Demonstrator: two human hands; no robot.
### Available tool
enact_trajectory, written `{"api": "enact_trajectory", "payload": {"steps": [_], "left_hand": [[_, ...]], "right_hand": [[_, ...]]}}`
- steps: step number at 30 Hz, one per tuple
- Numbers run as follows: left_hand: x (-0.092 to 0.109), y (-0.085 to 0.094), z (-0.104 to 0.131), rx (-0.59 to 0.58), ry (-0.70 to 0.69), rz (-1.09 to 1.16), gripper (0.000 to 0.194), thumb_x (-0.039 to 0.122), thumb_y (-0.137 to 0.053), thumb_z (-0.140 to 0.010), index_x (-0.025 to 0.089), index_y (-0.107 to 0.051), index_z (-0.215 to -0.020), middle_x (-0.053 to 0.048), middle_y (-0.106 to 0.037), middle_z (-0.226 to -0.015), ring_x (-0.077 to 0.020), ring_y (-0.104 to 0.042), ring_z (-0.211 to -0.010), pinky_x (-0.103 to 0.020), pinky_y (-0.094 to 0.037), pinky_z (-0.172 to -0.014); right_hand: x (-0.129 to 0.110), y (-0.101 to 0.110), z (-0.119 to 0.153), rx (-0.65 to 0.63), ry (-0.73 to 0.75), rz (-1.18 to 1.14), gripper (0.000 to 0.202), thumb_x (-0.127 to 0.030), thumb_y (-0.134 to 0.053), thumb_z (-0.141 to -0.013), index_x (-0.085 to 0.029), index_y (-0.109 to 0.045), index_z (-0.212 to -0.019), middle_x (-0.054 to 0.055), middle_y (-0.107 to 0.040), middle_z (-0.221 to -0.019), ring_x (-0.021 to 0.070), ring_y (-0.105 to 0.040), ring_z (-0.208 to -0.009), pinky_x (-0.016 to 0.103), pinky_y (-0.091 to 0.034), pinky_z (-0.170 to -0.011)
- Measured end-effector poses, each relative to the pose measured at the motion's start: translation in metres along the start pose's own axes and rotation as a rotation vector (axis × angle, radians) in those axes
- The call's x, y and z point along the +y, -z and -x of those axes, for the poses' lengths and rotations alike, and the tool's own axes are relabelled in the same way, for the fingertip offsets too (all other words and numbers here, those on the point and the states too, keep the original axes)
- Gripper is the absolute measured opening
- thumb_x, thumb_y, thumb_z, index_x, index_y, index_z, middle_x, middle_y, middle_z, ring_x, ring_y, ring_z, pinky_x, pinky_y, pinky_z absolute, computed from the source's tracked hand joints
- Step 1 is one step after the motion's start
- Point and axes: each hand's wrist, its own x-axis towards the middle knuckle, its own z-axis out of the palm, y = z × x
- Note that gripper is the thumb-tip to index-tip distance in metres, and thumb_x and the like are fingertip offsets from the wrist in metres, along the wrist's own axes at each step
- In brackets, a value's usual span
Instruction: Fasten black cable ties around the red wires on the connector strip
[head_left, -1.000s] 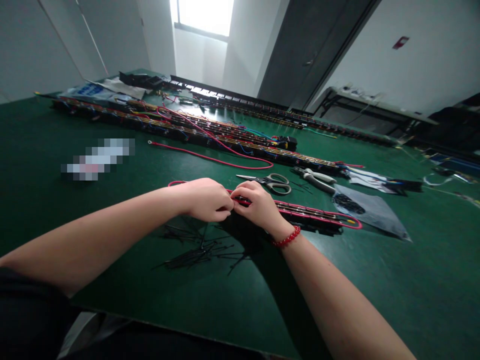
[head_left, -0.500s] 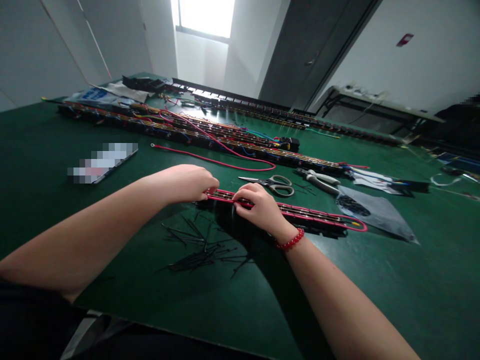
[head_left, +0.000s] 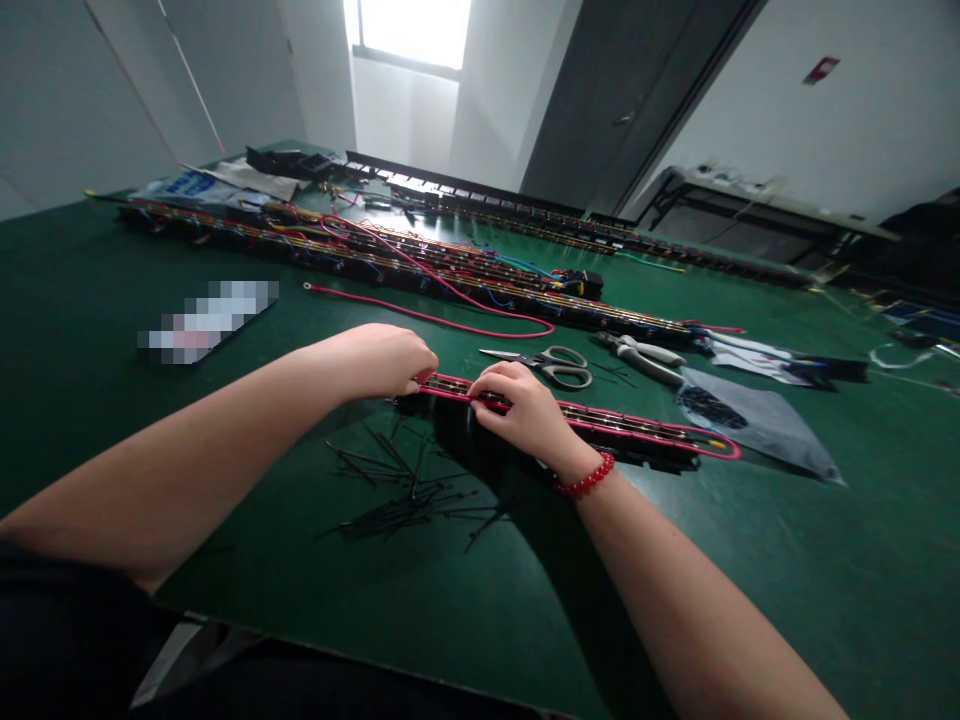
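A long black strip (head_left: 637, 450) with metal rods lies across the green table in front of me. A red cable (head_left: 615, 415) runs along it and loops round at its right end. My left hand (head_left: 386, 362) is closed at the strip's left end, fingers curled on the red cable there. Beside it, my right hand (head_left: 525, 415) pinches the red cable on the strip's near side with thumb and fingers. Black cable ties (head_left: 405, 500) lie loose in a heap just nearer to me. The left fingertips are partly hidden.
Scissors (head_left: 551, 366) and grey-handled pliers (head_left: 645, 355) lie behind the strip, near a clear plastic bag (head_left: 772, 425) with dark contents. Another red cable (head_left: 435, 322) curves further back, before long wired strips (head_left: 375, 262). A blurred-out flat object (head_left: 206, 322) lies at left.
The view has shifted very slightly. Both hands keep nearly the same place on the strip; I see no clear change in their hold.
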Motion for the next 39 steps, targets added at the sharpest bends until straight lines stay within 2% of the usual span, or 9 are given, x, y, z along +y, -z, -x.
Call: {"api": "enact_trajectory", "payload": {"steps": [6, 11, 14, 18, 22, 26, 33, 36, 39], "left_hand": [[-0.006, -0.005, -0.004, 0.034, -0.074, -0.001, 0.02, 0.025, -0.056, -0.09, 0.021, -0.074, -0.096, -0.005, -0.072, -0.088, -0.0178, -0.064, -0.076, -0.027, -0.035, -0.06], [0.0, -0.009, -0.008, 0.072, -0.132, 0.013, 0.02, 0.024, -0.055, -0.092, 0.021, -0.074, -0.097, -0.006, -0.074, -0.095, -0.0185, -0.066, -0.081, -0.027, -0.04, -0.065], [0.005, -0.009, -0.008, 0.082, -0.123, 0.021, 0.019, 0.025, -0.056, -0.093, 0.02, -0.074, -0.098, -0.007, -0.074, -0.094, -0.0197, -0.068, -0.083, -0.028, -0.043, -0.068], [0.011, -0.008, -0.006, 0.086, -0.086, 0.014, 0.018, 0.02, -0.056, -0.093, 0.018, -0.072, -0.099, -0.009, -0.074, -0.099, -0.0222, -0.07, -0.089, -0.029, -0.046, -0.07], [0.015, -0.007, -0.004, 0.076, -0.08, 0.007, 0.019, 0.014, -0.054, -0.092, 0.016, -0.071, -0.1, -0.011, -0.074, -0.101, -0.0251, -0.071, -0.092, -0.03, -0.047, -0.07], [0.017, -0.006, -0.004, 0.068, -0.079, 0.006, 0.022, 0.009, -0.054, -0.09, 0.016, -0.071, -0.101, -0.011, -0.075, -0.102, -0.0242, -0.071, -0.093, -0.029, -0.047, -0.071], [0.014, -0.005, -0.004, 0.076, -0.088, 0.002, 0.02, 0.013, -0.053, -0.093, 0.017, -0.072, -0.098, -0.011, -0.074, -0.098, -0.0231, -0.07, -0.09, -0.03, -0.046, -0.071], [0.01, -0.008, -0.006, 0.1, -0.128, 0.009, 0.019, 0.016, -0.054, -0.093, 0.017, -0.072, -0.098, -0.01, -0.074, -0.097, -0.0224, -0.07, -0.09, -0.029, -0.045, -0.07], [0.009, -0.011, -0.009, 0.101, -0.151, 0.017, 0.018, 0.018, -0.055, -0.092, 0.016, -0.072, -0.096, -0.009, -0.074, -0.097, -0.022, -0.069, -0.089, -0.029, -0.044, -0.069]], "right_hand": [[0.002, 0.002, -0.005, -0.001, 0.015, 0.019, 0.017, -0.035, -0.063, -0.095, -0.022, -0.072, -0.087, 0.006, -0.069, -0.094, 0.0211, -0.062, -0.091, 0.036, -0.052, -0.08], [-0.01, 0.007, -0.006, 0.015, 0.061, 0.128, 0.013, -0.027, -0.067, -0.09, -0.021, -0.066, -0.078, 0.009, -0.068, -0.094, 0.0255, -0.059, -0.094, 0.044, -0.048, -0.087], [-0.027, 0.007, -0.004, -0.091, 0.175, 0.155, 0.007, -0.019, -0.062, -0.091, -0.021, -0.068, -0.09, 0.008, -0.07, -0.101, 0.0252, -0.058, -0.099, 0.041, -0.048, -0.089], [-0.049, 0.003, 0.001, -0.342, 0.347, 0.175, 0.01, -0.014, -0.067, -0.084, -0.02, -0.071, -0.09, 0.005, -0.072, -0.092, 0.0216, -0.062, -0.087, 0.034, -0.048, -0.078], [-0.057, -0.001, 0.003, -0.431, 0.324, 0.22, 0.008, -0.013, -0.065, -0.084, -0.016, -0.07, -0.091, 0.008, -0.071, -0.087, 0.022, -0.063, -0.078, 0.034, -0.045, -0.066], [-0.054, -0.003, 0.003, -0.451, 0.262, 0.207, 0.004, -0.015, -0.066, -0.085, -0.015, -0.068, -0.088, 0.01, -0.071, -0.09, 0.0235, -0.063, -0.081, 0.036, -0.047, -0.07], [-0.055, -0.006, 0.003, -0.39, 0.16, 0.001, 0.014, -0.005, -0.062, -0.08, -0.018, -0.064, -0.076, 0.008, -0.067, -0.084, 0.0213, -0.06, -0.081, 0.035, -0.047, -0.075], [-0.057, 0.001, 0.002, -0.266, 0.075, -0.169, 0.015, -0.006, -0.06, -0.079, -0.02, -0.062, -0.082, 0.004, -0.066, -0.085, 0.0183, -0.06, -0.081, 0.032, -0.049, -0.074], [-0.052, 0.011, -0.001, -0.102, -0.046, -0.361, 0.006, -0.017, -0.056, -0.089, -0.022, -0.059, -0.091, 0.001, -0.066, -0.084, 0.0146, -0.061, -0.075, 0.029, -0.05, -0.069]]}}
